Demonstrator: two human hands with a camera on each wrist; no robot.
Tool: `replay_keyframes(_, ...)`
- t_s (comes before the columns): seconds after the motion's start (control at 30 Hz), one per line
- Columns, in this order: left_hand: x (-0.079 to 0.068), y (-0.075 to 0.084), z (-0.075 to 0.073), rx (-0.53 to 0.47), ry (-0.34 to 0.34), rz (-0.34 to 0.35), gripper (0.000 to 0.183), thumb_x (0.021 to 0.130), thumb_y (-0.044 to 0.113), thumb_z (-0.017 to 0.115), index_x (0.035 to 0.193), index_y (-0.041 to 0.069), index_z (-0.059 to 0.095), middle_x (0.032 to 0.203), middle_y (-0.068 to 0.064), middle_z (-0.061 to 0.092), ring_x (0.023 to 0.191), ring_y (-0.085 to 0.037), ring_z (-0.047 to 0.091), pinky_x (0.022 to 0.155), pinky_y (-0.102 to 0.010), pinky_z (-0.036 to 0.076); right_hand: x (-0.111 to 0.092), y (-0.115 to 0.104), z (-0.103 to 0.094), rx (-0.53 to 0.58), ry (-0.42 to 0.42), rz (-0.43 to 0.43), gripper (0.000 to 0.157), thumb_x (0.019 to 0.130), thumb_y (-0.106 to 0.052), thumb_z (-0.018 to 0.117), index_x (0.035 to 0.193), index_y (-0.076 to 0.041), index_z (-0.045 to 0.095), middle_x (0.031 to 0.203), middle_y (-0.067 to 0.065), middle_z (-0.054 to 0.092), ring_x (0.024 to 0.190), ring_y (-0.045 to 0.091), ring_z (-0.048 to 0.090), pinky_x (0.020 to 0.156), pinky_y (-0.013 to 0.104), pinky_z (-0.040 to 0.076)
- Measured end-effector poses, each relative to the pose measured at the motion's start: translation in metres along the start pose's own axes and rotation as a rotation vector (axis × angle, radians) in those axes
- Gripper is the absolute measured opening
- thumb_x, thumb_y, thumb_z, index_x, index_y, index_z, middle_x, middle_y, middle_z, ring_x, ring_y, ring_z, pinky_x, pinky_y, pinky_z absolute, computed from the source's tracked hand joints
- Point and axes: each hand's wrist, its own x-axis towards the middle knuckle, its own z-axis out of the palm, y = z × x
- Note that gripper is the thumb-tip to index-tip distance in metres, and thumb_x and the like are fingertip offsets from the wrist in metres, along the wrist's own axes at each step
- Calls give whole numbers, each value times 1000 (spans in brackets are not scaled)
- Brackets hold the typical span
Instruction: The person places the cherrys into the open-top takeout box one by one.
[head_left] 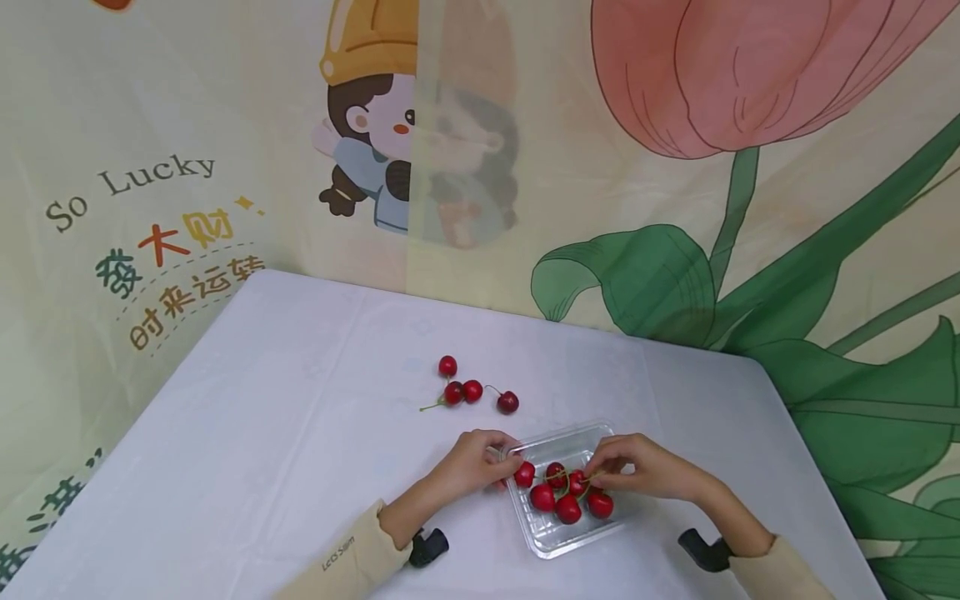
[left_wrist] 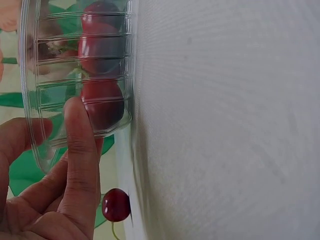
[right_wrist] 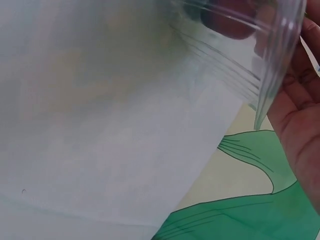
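left hand (head_left: 474,462) pinching the rim of a clear rectangular plastic tray (head_left: 542,540), right hand (head_left: 643,468) pinching a thin green stem (head_left: 589,478) among the round red cherries (head_left: 567,509) inside — steady bracing, light touch, that should spare the fruit.

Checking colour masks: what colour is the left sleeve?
Left sleeve: beige with small dark lettering, clearest in the head view.
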Motion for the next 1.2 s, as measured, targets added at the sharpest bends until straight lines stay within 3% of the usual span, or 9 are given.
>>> replay_keyframes(0.4, 0, 0, 3, 9, 8, -18, 30, 91, 14, 68, 113, -6, 66, 70, -3, 67, 57, -24, 66, 53, -17, 47, 2, -3, 1, -21, -19, 33, 14, 88, -8, 70, 102, -6, 72, 92, -1, 68, 78, 4, 59, 70, 25, 56)
replay_keyframes(0.63, -1, 0, 3, 6, 5, -10, 29, 90, 13, 68, 112, -6, 66, 70, -3, 67, 57, -22, 66, 52, -18, 47, 3, -2, 3, -3, -30, 38, 17, 89, -13, 71, 104, -5, 71, 92, 7, 68, 77, 5, 62, 71, 26, 56)
replay_keyframes(1.03, 1, -1, 2, 6, -1, -4, 30, 91, 14, 67, 113, -6, 65, 71, -2, 67, 56, -19, 65, 53, -18, 48, 2, -1, 2, 6, -27, 59, 19, 89, -15, 71, 105, -4, 70, 92, 10, 67, 77, 5, 61, 70, 27, 57)
replay_keyframes(1.2, 1, -2, 1, 4, 1, 13, 29, 91, 13, 67, 111, -7, 66, 69, -3, 67, 57, -23, 67, 52, -17, 47, 3, 0, 1, 21, -23, 29, 20, 90, -12, 69, 109, -4, 69, 96, 9, 67, 78, 8, 62, 71, 27, 57)
